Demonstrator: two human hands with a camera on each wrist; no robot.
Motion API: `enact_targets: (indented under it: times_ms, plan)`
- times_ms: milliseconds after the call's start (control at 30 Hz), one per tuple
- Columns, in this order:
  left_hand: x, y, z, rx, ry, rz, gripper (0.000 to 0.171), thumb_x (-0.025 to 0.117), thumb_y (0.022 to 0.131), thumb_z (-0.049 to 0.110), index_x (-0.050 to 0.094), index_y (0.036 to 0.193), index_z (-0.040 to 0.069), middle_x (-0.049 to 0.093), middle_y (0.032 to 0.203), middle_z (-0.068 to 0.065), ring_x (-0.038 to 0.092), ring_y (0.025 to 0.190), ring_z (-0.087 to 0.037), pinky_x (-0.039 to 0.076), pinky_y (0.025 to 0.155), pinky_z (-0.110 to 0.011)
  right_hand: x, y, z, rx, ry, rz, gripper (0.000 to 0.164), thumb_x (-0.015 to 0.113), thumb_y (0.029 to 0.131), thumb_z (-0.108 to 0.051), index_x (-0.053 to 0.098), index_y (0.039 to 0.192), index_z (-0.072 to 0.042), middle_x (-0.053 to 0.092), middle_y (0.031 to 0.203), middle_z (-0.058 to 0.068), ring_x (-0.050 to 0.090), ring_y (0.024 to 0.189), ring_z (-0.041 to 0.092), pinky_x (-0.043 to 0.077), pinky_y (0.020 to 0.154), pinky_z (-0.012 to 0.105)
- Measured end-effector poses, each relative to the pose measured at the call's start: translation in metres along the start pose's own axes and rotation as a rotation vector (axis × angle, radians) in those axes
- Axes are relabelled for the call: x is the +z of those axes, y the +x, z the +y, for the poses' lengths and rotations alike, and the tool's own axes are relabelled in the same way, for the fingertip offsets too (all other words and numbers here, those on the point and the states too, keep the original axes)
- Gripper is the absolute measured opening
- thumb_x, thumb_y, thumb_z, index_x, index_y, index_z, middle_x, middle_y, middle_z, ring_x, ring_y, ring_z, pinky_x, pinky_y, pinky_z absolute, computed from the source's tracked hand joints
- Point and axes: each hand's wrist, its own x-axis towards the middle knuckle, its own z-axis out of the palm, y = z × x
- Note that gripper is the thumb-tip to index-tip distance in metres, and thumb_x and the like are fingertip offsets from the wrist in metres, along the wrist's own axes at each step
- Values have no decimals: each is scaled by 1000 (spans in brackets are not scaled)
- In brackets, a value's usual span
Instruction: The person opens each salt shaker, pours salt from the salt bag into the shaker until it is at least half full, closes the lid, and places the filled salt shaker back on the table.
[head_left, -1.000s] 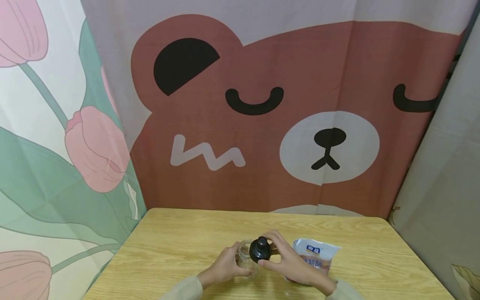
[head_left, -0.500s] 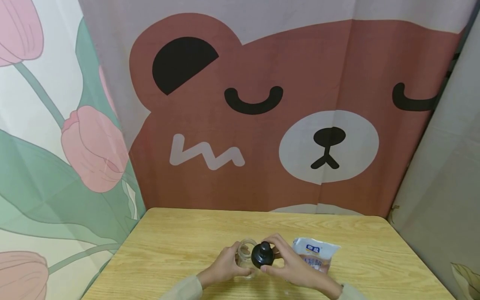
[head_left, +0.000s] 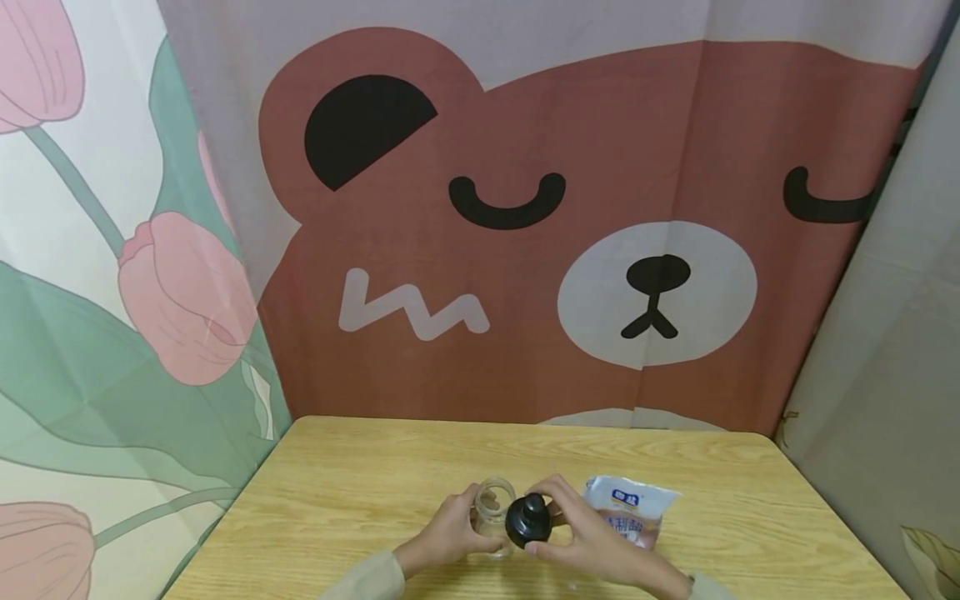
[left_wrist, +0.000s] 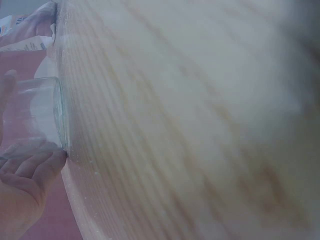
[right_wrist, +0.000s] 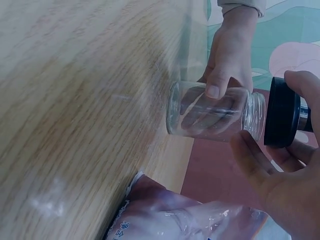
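Nearest are the 2 forearms, each in a pale beige sleeve [head_left: 367, 579]. The left hand [head_left: 450, 527] is part closed, thumb on 1 side and fingers on the other, gripping a clear, cylindrical glass jar [right_wrist: 220, 117]. The jar is upright, its base at the tabletop; whether it bears fully on the wood cannot be told. The right hand [head_left: 585, 535] is part closed, thumb and fingers pinching a round black lid with a knob on top [right_wrist: 281, 114]. The lid is held tilted just beside the jar's neck, between the 2 hands, not seated on it. Fingers of the right hand extend close to the neck; contact cannot be confirmed.

Status, by judgement: the lid is off and the mouth uncovered, so opening reads as done. No contents are made out in the jar, and it is not closed.

Just beyond the right hand is a white-and-mauve plastic bag with blue lettering [head_left: 633, 510], partly hidden by that hand and held by neither; whether it is sealed cannot be told. The yellow wood-grain table [head_left: 360, 475] extends past both hands to a hanging fabric printed with a brown bear [head_left: 600, 150]
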Motion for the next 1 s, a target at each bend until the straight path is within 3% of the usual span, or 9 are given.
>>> enact_targets:
  times_ms: [167,433,533,1000]
  plan:
    - [2,-1,0,2,8,12,56,87,77,29,57,118,4,68,112,-4,65,99,-10,52,80,-22,0,-5,-1,-25,20,-9,47,74,91,-21,49,129,-11,49,119,5,60,99,13,54,83,32]
    - [2,-1,0,8,-6,10,60,86,78,32,57,119,1,68,113,-6,64,89,-5,52,71,-21,-1,-12,3,8,49,-29,49,75,91,-21,48,131,-15,49,119,6,61,94,13,53,57,31]
    - [2,-1,0,2,-11,8,60,86,78,32,57,120,0,68,113,-6,63,85,-5,52,68,-21,0,-13,4,-17,29,-28,50,76,90,-23,47,132,-15,49,119,5,62,93,12,53,56,31]
    - [1,-2,2,-2,13,12,62,86,79,33,56,122,-1,68,114,-6,63,94,-7,51,75,-21,1,-15,6,-61,51,-84,49,73,92,-21,45,132,-16,47,122,5,59,97,12,52,59,32]
